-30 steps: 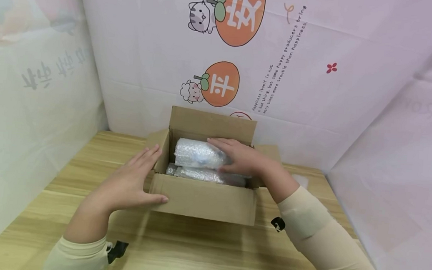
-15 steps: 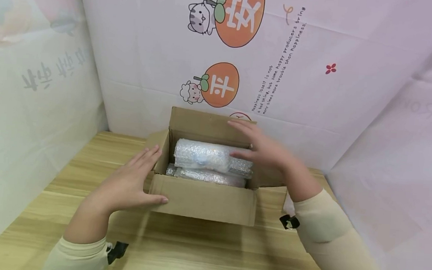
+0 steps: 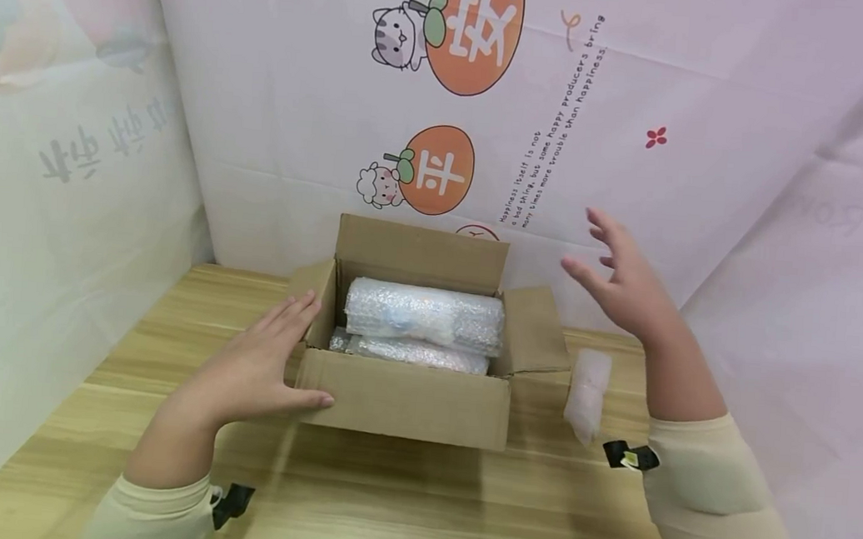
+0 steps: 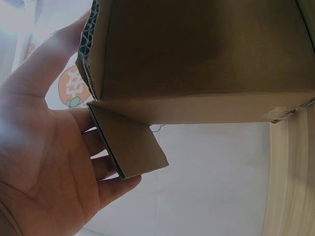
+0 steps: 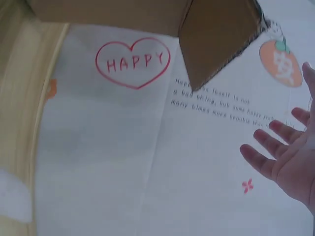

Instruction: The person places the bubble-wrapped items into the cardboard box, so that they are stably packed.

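Note:
An open cardboard box stands on the table, its flaps folded outward. Inside lies a bubble-wrapped roll, on top of another bubble-wrapped bundle that is partly hidden. My left hand rests at the box's left corner, fingers fairly straight against the left flap and thumb by the front flap. In the air to the right of the box, my right hand is spread and holds nothing. On the table below it lies a small wrapped packet, translucent and pale pink.
The box's right flap sticks out toward the small packet. A white printed cloth hangs behind the wooden table, and more cloth stands at both sides.
My right hand has left the bubble-wrapped roll and moved up and right, away from the box. The right flap and the small packet now show fully. My left hand has stayed put.

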Demonstrator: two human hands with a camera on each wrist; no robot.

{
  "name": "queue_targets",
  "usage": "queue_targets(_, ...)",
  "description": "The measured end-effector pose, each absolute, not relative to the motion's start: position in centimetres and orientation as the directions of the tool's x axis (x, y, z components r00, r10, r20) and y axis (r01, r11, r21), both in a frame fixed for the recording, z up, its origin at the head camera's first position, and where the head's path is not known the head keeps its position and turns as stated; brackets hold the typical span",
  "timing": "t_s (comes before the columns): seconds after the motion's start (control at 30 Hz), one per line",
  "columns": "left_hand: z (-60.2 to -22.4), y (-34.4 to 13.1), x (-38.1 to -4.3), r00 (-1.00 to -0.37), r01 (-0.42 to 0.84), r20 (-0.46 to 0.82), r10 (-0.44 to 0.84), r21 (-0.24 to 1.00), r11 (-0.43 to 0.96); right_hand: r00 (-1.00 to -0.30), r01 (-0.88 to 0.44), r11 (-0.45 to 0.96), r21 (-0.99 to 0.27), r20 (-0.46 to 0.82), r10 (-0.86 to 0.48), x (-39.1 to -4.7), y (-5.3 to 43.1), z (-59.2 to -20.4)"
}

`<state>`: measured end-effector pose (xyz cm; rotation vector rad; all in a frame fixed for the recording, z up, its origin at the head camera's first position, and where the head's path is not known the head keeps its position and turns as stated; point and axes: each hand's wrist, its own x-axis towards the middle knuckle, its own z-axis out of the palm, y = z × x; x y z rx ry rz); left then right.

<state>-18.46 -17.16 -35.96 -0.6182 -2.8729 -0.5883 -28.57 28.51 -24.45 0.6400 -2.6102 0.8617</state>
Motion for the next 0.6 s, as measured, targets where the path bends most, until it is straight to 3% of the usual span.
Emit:
queue_targets(0.13,-36.1,-17.2,-18.6,-0.907,0.418,0.208,0.366,0.340,0.842,-0.885,-0.425,0.712,-0.559,0.420,-0.199,-28.4,31.0,-25.1)
queue_targets(0.3,-36.2,-17.4,-18.8,-0.909,0.415,0.198,0.368,0.334,0.846,-0.944,-0.259,0.724,-0.639,0.326,-0.050,-28.5,34.5,-26.9)
queue_targets(0.6,-36.2,-17.3,-18.8,-0.910,0.413,0.193,0.367,0.339,0.845,-0.990,-0.010,0.803,-0.596,0.119,0.076,-29.5,39.4,-33.1)
